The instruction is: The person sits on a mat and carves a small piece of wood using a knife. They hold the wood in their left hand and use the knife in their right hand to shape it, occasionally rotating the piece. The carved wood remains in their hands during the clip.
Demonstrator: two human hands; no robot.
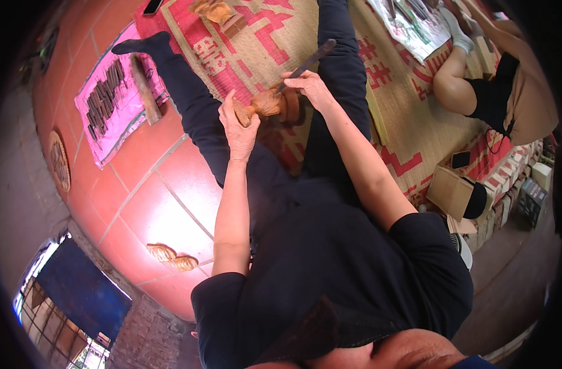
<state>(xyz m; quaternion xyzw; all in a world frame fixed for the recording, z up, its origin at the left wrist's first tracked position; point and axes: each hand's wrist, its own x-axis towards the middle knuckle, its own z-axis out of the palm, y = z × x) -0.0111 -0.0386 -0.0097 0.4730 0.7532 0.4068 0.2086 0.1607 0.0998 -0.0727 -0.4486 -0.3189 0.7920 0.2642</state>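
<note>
A carved wooden figure (267,103) on a darker block-like base lies tilted between my outstretched legs. My left hand (235,128) is closed around its near left end, thumb and fingers on either side. In my right hand (313,89) is a slim dark carving chisel (318,55), whose upper end points up and away to the right. Its lower end meets the figure close to the base; the exact cutting edge is too small to make out.
On a pink cloth (122,132) at the left lie several dark chisels (105,98) and a wooden club (147,92). Another carving (218,13) stands on the woven mat (394,120). Two carved pieces (172,257) rest on the tiles. Another person (478,92) sits at the right, near a cardboard box (448,190).
</note>
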